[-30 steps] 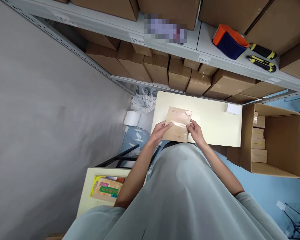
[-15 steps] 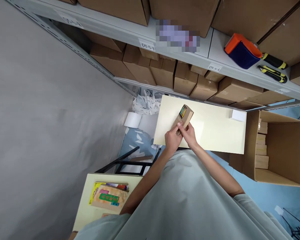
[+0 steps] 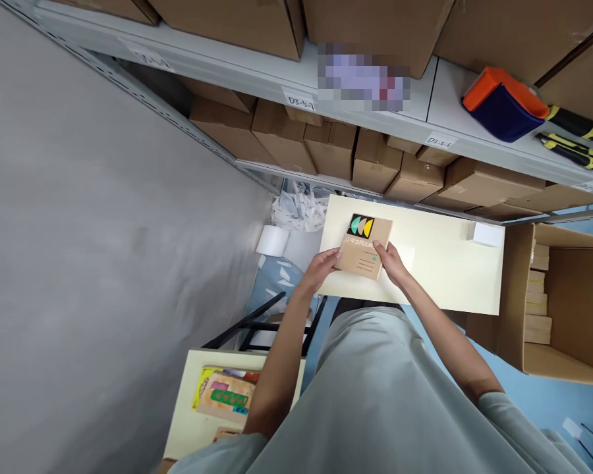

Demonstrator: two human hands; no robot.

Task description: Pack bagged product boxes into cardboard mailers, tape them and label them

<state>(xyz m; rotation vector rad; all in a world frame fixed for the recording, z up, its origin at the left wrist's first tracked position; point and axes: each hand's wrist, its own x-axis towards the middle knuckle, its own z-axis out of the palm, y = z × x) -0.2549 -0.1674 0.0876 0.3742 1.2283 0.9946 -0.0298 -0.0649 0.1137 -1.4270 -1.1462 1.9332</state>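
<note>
Fingers (image 3: 334,255) of left hand (image 3: 319,268) pinch left edge of tan book (image 3: 358,247); right hand (image 3: 394,264) grips right edge, thumb on cover. Book held cover-up over cream table (image 3: 445,276). White block (image 3: 486,234) near far right corner; open carton (image 3: 514,296) right of table; shelf (image 3: 227,78) with brown boxes (image 3: 378,161) beyond.

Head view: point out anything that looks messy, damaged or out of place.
Beyond the left end of the pale table, crumpled white scraps lie in a loose heap, and white pieces are strewn over the blue floor, which looks like litter. The book held between the left hand and right hand shows no obvious damage.
</note>
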